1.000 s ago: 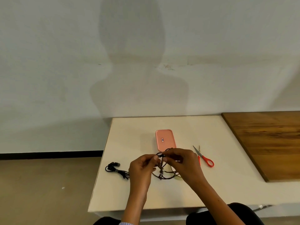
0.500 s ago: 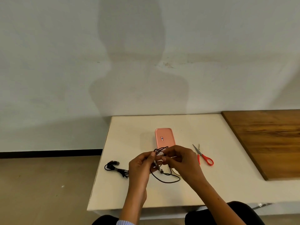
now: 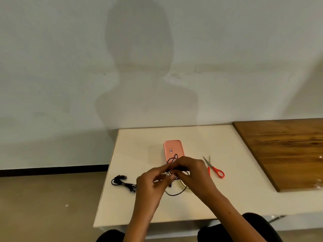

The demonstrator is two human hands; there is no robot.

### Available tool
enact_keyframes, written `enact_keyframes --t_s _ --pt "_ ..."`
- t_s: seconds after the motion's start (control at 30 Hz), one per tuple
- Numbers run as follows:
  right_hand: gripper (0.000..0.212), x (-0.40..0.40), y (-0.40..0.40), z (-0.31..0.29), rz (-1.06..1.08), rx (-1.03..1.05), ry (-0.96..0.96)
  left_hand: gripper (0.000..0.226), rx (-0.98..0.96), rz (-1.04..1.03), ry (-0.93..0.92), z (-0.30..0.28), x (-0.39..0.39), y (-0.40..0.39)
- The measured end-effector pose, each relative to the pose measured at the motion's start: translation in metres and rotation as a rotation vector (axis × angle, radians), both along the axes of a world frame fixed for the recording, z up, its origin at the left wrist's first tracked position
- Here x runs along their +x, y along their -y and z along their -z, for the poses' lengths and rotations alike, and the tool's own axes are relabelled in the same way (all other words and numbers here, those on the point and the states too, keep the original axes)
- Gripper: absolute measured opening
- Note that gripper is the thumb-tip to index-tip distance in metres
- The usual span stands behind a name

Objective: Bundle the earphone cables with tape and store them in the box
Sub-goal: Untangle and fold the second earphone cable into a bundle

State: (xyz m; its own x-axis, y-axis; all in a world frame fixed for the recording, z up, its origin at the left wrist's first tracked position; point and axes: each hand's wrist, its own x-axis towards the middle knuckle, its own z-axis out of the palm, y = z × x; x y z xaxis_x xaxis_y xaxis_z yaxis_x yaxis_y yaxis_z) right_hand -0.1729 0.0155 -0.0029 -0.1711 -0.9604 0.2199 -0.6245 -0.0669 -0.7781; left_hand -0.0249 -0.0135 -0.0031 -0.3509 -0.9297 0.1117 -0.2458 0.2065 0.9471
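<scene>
Earphone cable (image 3: 176, 194) — black, thin, gathered between my two hands above the middle of the tabletop (image 3: 244, 198), just in front of the pink box (image 3: 173, 149).

Left hand (image 3: 151, 185): fingertips curled in, pinching the strands from the left. Right hand (image 3: 193, 173): fingers curled over the top of the gathered loops, holding them from the right. The hands meet at the pinch, thumbs and forefingers almost touching. I hold it off the surface this way, I judge, so the loops stay stacked in one spot and a free side is left for tape.

Small loops poke up above my right knuckles toward the box. One long slack loop hangs below the hands and lies on the tabletop, bowing toward me. So the bundle is not tight yet; its long axis runs roughly away from me, from that low loop up to the loops near the box. Where the earbuds and plug sit I cannot tell, though a small dark piece shows under my left fingers.

Box lid appears closed, short end facing me, long side running away toward the wall (image 3: 70, 84).

Second earphone set (image 3: 123, 182): already bunched, at the left edge of the tabletop, buds toward the far left, well apart from my hands.

Scissors (image 3: 213, 167): right of my right hand, red handles nearest me, blades pointing away, within easy reach for cutting.

Tape: not visible to me anywhere.
</scene>
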Motion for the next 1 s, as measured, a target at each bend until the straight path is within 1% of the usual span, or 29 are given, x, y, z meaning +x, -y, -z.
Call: enact_keyframes --t_s 0.1,0.27,0.4,0.63,0.8,0.87,1.0 --pt "0.013 0.006 -0.003 -0.011 -0.074 0.011 0.012 0.021 -0.071 -0.111 -0.029 -0.013 0.009 -0.005" --pt "0.009 -0.005 -0.002 -0.046 -0.176 0.096 0.035 0.015 -0.198 -0.139 0.044 -0.045 0.019 -0.002" --pt "0.006 -0.020 -0.002 -0.059 -0.187 0.117 0.000 0.015 -0.182 -0.200 0.006 -0.055 0.030 -0.001" --pt "0.004 -0.030 -0.002 -0.059 -0.225 0.171 -0.065 0.022 -0.091 -0.308 -0.088 -0.054 0.051 -0.004" --pt "0.005 -0.041 -0.003 -0.055 -0.168 0.176 -0.073 0.020 -0.067 -0.393 -0.155 -0.048 0.069 0.000" --pt "0.004 -0.043 -0.003 -0.052 -0.149 0.165 -0.065 0.018 -0.060 -0.397 -0.159 -0.044 0.073 0.002" --pt "0.007 -0.039 0.000 -0.045 -0.125 0.144 -0.057 0.023 -0.038 -0.393 -0.150 -0.034 0.074 0.004"
